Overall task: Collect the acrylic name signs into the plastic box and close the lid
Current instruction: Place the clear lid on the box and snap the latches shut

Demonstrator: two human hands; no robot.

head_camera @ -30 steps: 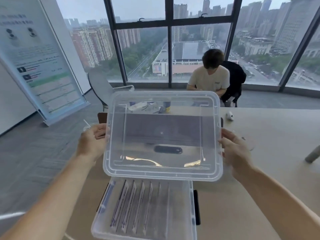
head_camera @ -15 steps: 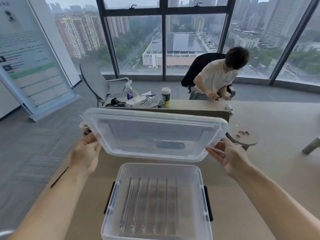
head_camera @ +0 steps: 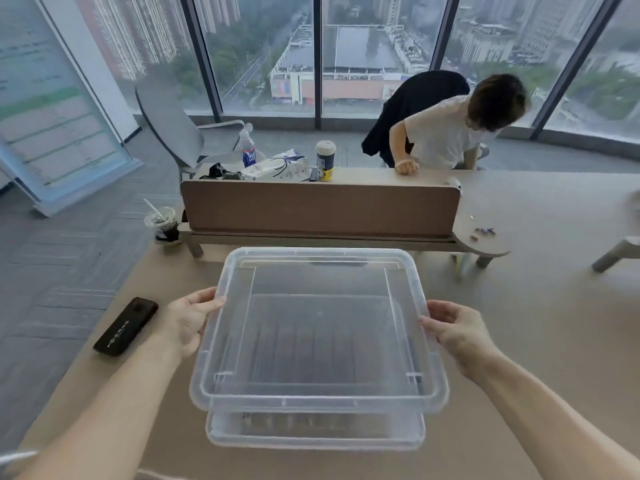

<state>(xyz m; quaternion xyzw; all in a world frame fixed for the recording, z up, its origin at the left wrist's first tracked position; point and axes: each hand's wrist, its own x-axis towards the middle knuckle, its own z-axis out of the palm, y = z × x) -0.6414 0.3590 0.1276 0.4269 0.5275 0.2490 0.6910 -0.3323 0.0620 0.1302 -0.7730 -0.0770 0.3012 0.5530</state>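
Both my hands pinch the clear lid by its side rims, left hand at centre-left and right hand at centre-right, thumbs on top. I hold it over the plastic box at bottom centre, on the beige table. The ribbed shapes inside are probably the acrylic name signs, blurred through plastic. A black device lies near the table's left edge. Beyond stand a brown divider, grey carpet and tall windows.
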